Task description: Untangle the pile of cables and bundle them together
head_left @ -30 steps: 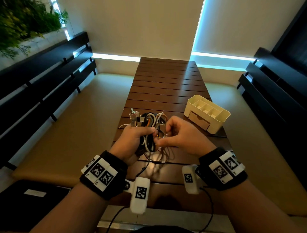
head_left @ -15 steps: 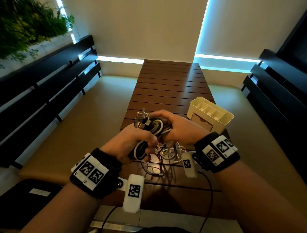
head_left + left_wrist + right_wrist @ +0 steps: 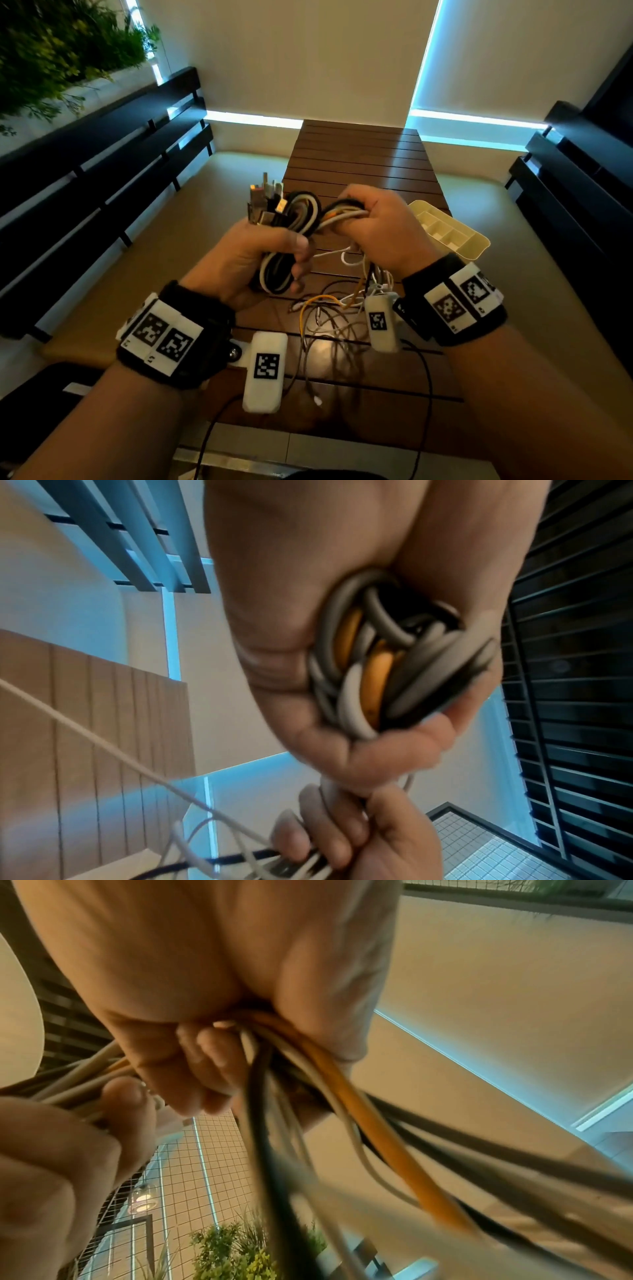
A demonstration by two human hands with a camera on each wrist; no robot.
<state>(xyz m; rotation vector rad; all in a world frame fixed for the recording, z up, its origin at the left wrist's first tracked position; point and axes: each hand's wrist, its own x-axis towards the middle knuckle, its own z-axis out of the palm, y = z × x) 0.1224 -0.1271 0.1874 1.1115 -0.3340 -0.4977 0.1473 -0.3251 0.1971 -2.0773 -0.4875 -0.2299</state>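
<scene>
Head view puts the cable bundle above the near half of the tabletop, lifted clear of it and held between both hands. It is a coil of black, white and orange cables with a cluster of plugs sticking up at its far left end. The left hand is wrapped around the lower left part of the coil, thumb across the front. The right hand is closed round the upper right loop, fingers curled over the strands. Left wrist view shows grey and orange loops packed tight in that palm. Loose thin cables, white, yellow and dark, trail from the bundle down onto the tabletop near the person.

The cables look light and limp, with smooth jackets that could slide past each other, so the coil will likely spring open unless it is gripped across all the strands at once. The waist of the coil seems the best place to hold; the plug ends are stiffer and may snag the trailing strands.

A cream organiser tray sits to the right on the tabletop, and dark benches run along the left side.
</scene>
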